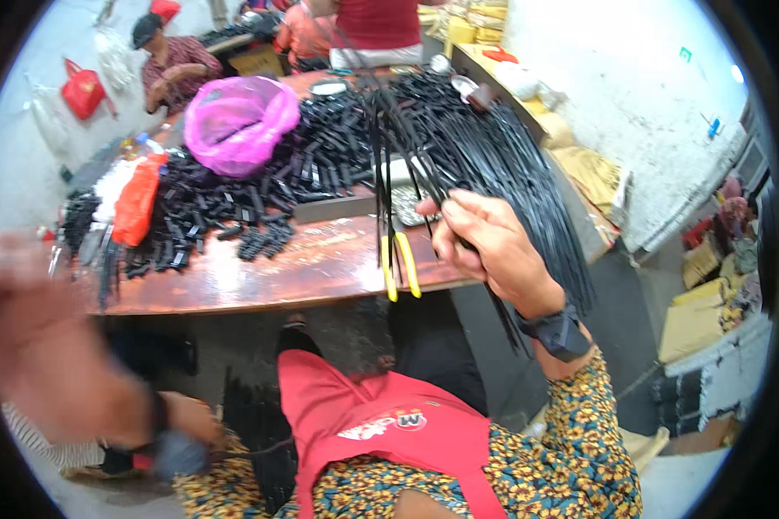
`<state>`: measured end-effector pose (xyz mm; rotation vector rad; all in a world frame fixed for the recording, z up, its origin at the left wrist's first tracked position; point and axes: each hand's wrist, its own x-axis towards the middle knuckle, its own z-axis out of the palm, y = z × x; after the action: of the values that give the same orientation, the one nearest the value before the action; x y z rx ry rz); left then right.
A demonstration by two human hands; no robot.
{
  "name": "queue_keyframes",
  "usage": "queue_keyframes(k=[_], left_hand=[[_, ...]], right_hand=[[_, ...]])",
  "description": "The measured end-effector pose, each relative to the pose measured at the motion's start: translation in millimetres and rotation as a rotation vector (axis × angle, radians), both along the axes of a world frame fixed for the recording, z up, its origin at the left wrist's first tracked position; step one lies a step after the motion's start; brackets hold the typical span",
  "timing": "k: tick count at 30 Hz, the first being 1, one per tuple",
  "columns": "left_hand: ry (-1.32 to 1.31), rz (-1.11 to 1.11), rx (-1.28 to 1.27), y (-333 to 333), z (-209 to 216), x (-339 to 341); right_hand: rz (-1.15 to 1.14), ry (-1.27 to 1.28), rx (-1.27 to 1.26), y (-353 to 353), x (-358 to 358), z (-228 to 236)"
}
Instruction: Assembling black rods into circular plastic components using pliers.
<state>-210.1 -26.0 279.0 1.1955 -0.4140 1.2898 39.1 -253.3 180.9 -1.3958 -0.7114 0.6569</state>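
My right hand (489, 238) is closed around a bundle of long thin black strips (404, 138), raised above the table's front edge. The strips' upper ends fan out over the table, and their lower ends hang below my wrist. Behind them, pliers with yellow handles (411, 268) lie at the table edge, handles toward me. Next to the pliers sits a container of small silvery pieces (407, 206), partly hidden by the strips. My left hand (39, 337) is at the far left, badly smeared by motion, so its fingers cannot be read.
Short black parts (320, 169) are heaped across the wooden table (329, 272). More long black strips (537, 190) overhang its right edge. A pink mesh bag (242, 121) and an orange bag (138, 203) lie leftward. A person (177, 65) sits across; others are behind.
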Motion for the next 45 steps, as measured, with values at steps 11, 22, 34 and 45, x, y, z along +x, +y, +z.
queue_keyframes(k=[11, 22, 34, 45], left_hand=[[0.961, -0.38, -0.071, -55, -102, 108], [0.56, -0.749, -0.531, -28, -107, 125], [0.593, -0.529, -0.433, -30, -102, 134], [0.698, -0.424, -0.473, -27, -99, 142]], right_hand=[[0.149, -0.083, 0.121, 26, -52, -10], [0.08, -0.08, 0.061, 34, -56, -28], [-0.17, -0.869, 0.062, 44, -43, -38], [-0.319, -0.377, 0.457, -12, -41, 36]])
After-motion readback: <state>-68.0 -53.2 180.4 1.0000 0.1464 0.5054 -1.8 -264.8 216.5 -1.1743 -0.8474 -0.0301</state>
